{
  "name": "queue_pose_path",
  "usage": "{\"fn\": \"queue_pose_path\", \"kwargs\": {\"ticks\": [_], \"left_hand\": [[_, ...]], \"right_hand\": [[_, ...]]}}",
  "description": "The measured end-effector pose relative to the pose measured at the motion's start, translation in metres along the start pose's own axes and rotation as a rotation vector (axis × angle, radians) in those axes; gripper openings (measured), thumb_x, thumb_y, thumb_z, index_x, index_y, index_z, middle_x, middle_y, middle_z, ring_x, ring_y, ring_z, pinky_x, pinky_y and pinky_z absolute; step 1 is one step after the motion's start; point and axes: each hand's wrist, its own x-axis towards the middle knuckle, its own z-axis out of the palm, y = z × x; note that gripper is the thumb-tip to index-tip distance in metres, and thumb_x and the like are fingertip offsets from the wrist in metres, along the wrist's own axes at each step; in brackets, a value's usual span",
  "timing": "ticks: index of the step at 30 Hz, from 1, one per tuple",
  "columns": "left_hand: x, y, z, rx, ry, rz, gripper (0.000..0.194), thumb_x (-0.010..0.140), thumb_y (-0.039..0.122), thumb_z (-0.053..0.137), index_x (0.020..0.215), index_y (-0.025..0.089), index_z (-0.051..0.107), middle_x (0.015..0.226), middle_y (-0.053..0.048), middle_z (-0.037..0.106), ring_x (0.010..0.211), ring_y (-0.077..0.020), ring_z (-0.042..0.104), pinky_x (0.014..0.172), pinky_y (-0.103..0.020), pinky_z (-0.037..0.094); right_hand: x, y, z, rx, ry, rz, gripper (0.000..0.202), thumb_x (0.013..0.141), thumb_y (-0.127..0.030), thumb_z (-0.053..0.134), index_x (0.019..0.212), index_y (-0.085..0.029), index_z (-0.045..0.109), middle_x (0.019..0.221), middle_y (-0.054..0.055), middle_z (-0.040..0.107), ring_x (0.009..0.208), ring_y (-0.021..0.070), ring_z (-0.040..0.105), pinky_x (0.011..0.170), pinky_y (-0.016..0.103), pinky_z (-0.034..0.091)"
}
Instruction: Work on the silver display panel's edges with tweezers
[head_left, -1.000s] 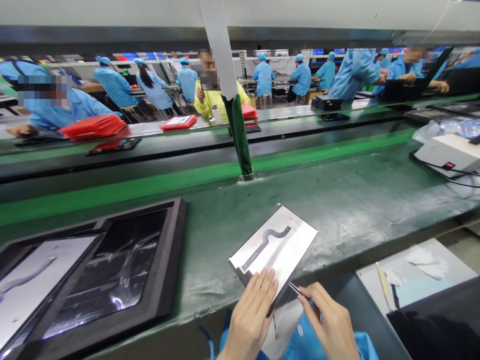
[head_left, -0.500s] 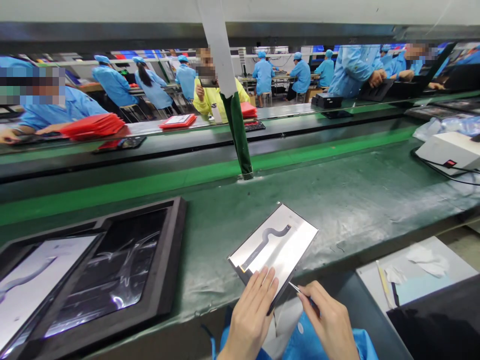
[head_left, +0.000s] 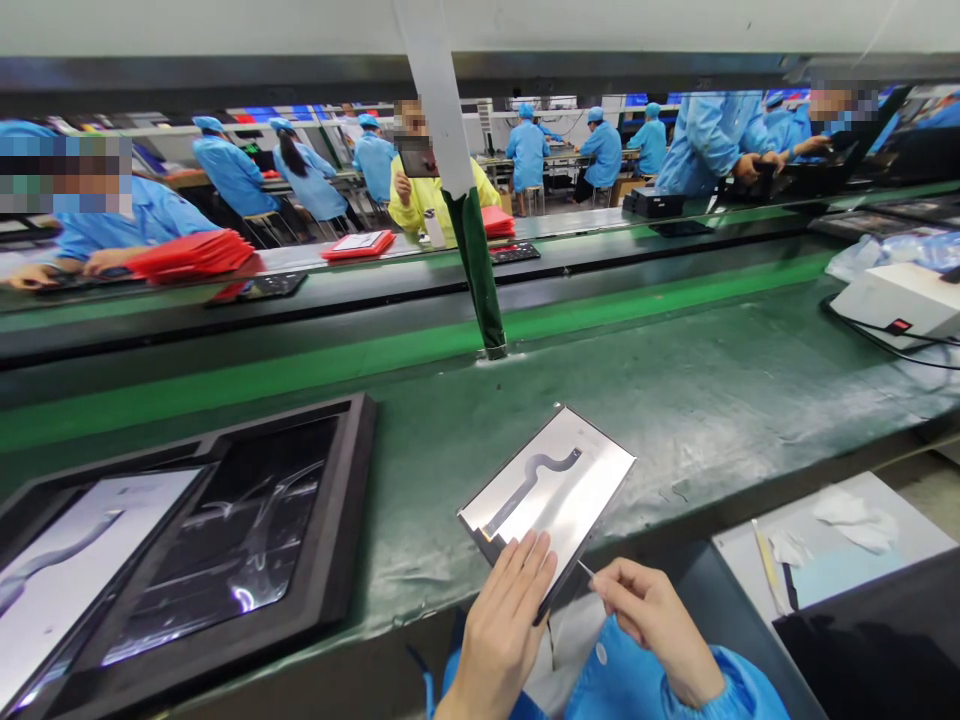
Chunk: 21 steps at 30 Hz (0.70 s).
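Jutting past the near edge of the bench point(head_left: 420, 480): a pale-backed display panel point(head_left: 562, 500)

A dark ribbon cable point(head_left: 514, 506) curves across its back. The left hand point(head_left: 499, 625) lies flat over its near end, fingers straight and together; the thumb is hidden, so any grip cannot be told. The right hand point(head_left: 652, 615) pinches a thin metal tool point(head_left: 586, 569), its tip just beside the display panel's edge. Farther left, a black foam tray point(head_left: 343, 500) holds a similar panel point(head_left: 90, 580) and, beside it, a dark glossy panel point(head_left: 225, 540).
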Motion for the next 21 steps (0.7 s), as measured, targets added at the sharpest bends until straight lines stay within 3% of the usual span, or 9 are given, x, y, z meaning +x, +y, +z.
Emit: {"fn": "queue_pose_path", "kwargs": {"ticks": [7, 21], "left_hand": [[0.0014, -0.0003, -0.0006, -0.008, 0.007, 0.01, 0.052, 0.09, -0.003, 0.046, 0.14, 0.01, 0.048, 0.13, -0.014, 0.065, 0.132, -0.0241, 0.052, 0.109, -0.042, 0.048], [-0.0024, -0.0006, 0.0022, -0.019, -0.003, -0.008, 0.052, 0.089, -0.004, 0.044, 0.139, 0.011, 0.049, 0.13, -0.014, 0.065, 0.132, -0.0248, 0.053, 0.108, -0.044, 0.048]], "right_hand": [[0.0001, -0.0055, 0.0001, 0.113, -0.06, 0.107, 0.05, 0.06, -0.063, 0.077, 0.064, -0.017, 0.06, 0.051, -0.008, 0.048, 0.035, 0.0014, 0.024, 0.036, 0.021, 0.009], [0.0017, -0.0023, 0.0, 0.096, -0.071, 0.092, 0.054, 0.059, -0.068, 0.076, 0.063, -0.017, 0.057, 0.05, -0.008, 0.047, 0.034, 0.001, 0.024, 0.036, 0.02, 0.01]]}}
